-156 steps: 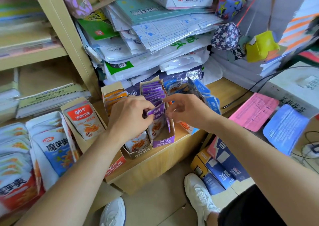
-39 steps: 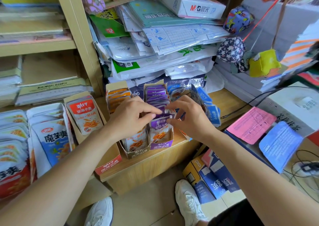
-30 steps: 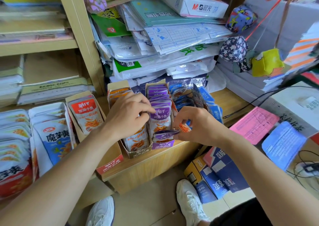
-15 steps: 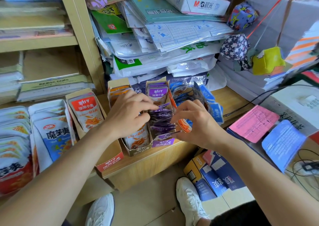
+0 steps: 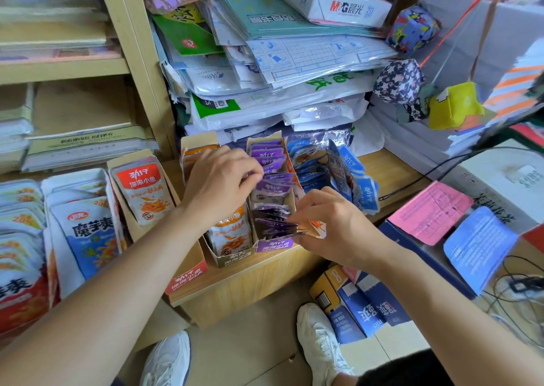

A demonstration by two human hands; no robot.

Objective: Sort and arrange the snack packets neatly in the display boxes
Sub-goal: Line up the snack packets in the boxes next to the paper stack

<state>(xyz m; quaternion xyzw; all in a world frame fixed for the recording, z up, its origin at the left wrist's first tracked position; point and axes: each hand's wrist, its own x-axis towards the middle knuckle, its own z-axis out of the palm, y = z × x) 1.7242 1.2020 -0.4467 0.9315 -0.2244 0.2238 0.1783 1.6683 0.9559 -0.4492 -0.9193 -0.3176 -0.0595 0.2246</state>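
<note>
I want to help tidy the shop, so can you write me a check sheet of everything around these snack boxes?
Surface: wooden counter, mostly covered.
Job's things: purple packets stand in the purple display box; orange packets are in the cardboard display box on its left; blue packets lean untidily on its right.
Clutter: paper packs piled behind; pink sheet and blue sheet on the right.
Grips: left grip curls on the middle purple packets; right grip pinches the front ones.
Cables: black cable crosses the counter's right end.
Surroundings: wooden shelf with paper on the left; yellow cloth cube hanging; white shoes on the floor.
</note>
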